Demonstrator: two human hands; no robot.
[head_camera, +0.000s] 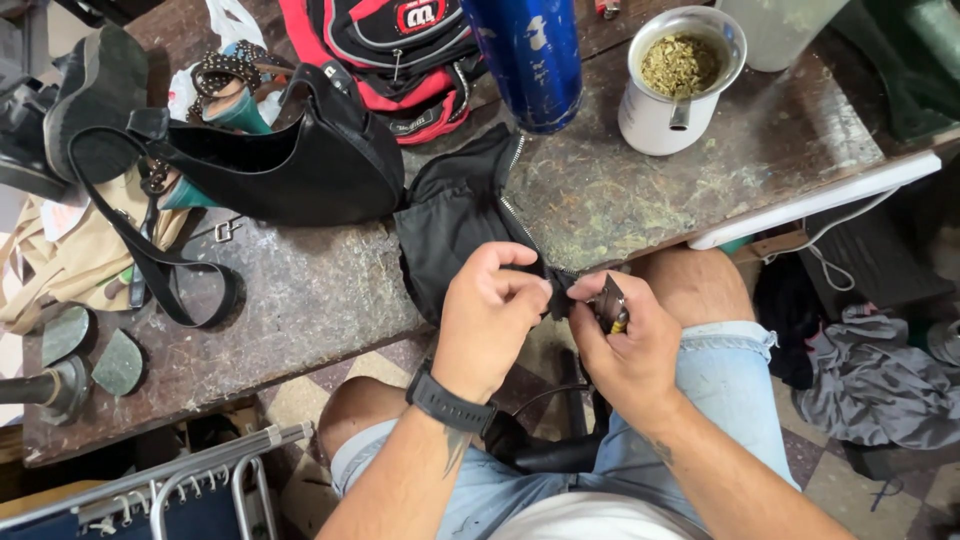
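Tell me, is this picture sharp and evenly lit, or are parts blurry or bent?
Head view: hands and black fabric piece are sharp under soft, even light; faint sheen on the blue bottle; table edge bows slightly from the wide lens; shadow under the table.

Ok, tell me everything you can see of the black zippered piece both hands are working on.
The black zippered piece is soft, matte, fabric-like and crumpled. It lies on the worn table and droops over the front edge. A metal zipper runs down its right side toward the hands. The left hand pinches its lower end, and the right hand, holding a small dark tool, meets it there. Its upper edge lies beside the black handbag.
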